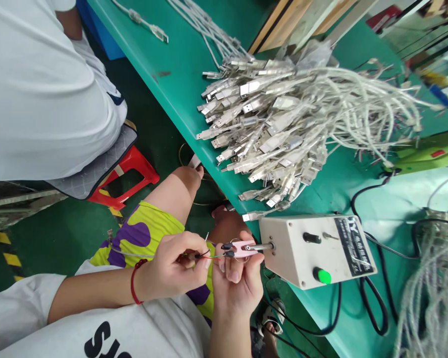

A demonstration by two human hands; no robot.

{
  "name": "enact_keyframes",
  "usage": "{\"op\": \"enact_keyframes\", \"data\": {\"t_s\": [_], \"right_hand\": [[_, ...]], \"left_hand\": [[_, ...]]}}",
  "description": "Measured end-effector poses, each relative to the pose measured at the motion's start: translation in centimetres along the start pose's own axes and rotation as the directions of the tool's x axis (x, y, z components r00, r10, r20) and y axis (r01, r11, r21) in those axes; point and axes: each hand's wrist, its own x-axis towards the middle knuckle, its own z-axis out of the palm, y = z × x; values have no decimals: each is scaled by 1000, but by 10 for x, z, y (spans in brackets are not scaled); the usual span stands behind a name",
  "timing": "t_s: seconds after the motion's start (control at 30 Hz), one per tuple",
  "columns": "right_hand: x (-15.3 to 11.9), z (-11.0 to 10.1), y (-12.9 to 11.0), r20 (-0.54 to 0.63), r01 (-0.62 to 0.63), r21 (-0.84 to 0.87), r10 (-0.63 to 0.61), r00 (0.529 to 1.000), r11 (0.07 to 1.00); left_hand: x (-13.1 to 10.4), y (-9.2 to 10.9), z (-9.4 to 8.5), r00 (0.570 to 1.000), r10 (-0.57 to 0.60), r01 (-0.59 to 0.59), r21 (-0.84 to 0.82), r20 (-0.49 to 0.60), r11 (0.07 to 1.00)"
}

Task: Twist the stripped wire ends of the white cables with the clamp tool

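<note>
My left hand (179,261), with a red cord at its wrist, pinches the stripped end of a USB cable (129,254). Thin wires (209,257), among them red, green, black and white, fan out past its fingertips. The cable's plug (110,236) hangs beyond the wrist. Closed around a pink clip (241,248) is my right hand (237,278), palm up. The clip has black-tipped jaws, slightly apart, and sits on the metal spindle (261,246) of a white machine box (283,248). A green wire reaches the jaw tips; whether they grip it I cannot tell.
A large heap of USB cables (269,124) covers the green table (182,94) above the machine. More cables (433,293) lie at lower right. Black cords (383,298) run behind the box. A co-worker in white (52,99) sits on a red stool (134,171) at left.
</note>
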Motion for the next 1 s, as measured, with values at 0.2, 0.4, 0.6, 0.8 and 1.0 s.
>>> {"op": "enact_keyframes", "data": {"t_s": [0.2,0.4,0.6,0.8,1.0], "right_hand": [[0,-2,2,-43,10,-25,-11,999,1000],[-1,-8,4,-41,0,-26,-1,999,1000],[-7,-14,1,-12,-87,-29,87,996,996],[-17,-11,8,-80,-194,16,195,977,981],[-27,-9,17,-17,-137,6,137,990,991]], "left_hand": [[3,-4,3,1000,17,-17,20,-15,1000],[2,-9,9,1000,-4,4,-21,3,1000],[-1,-13,12,999,-37,39,-97,20,995],[-3,-13,8,999,-38,45,-191,37,980],[-9,-13,2,1000,-17,21,-232,18,973]]}}
